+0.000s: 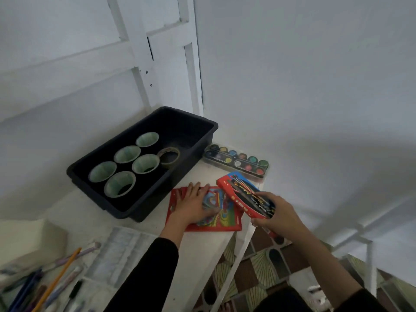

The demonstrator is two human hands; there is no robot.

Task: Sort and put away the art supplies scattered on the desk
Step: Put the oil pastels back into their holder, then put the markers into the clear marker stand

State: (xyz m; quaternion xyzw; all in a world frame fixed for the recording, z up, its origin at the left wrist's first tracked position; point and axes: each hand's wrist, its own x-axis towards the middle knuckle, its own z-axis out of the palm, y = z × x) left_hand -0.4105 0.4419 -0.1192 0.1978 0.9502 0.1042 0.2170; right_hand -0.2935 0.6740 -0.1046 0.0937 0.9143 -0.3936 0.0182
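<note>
While my right hand [276, 212] grips the red cardboard box [240, 190] past the white bench [202, 248] edge, left hand [193, 202] spread on a red card sheet [225, 225], a slip could drop the box.

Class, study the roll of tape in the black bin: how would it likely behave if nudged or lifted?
The roll of tape lies flat in the black bin, so a nudge would probably slide it, not roll it. Its hollow ring looks light and easy to hook with a finger. On edge, it would likely roll.
</note>
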